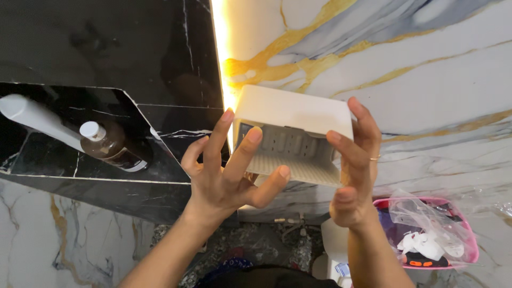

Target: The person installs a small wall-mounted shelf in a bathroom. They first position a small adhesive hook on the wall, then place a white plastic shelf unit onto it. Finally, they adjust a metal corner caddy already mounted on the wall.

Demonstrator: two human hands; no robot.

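Note:
A white plastic box-like holder [292, 113] with a slotted underside is held up against the marble wall. My left hand [230, 169] touches its left end and underside with the fingers spread. My right hand [354, 160] grips its right end, thumb underneath and fingers on the side; a thin ring is on one finger. Both hands hold the holder between them.
A black marble niche [64, 160] at left holds a brown bottle with a white cap [109, 145] and a white tube [32, 117]. A lit strip [223, 69] runs down the wall. A pink basket [472, 242] with plastic bags and small items sits at lower right.

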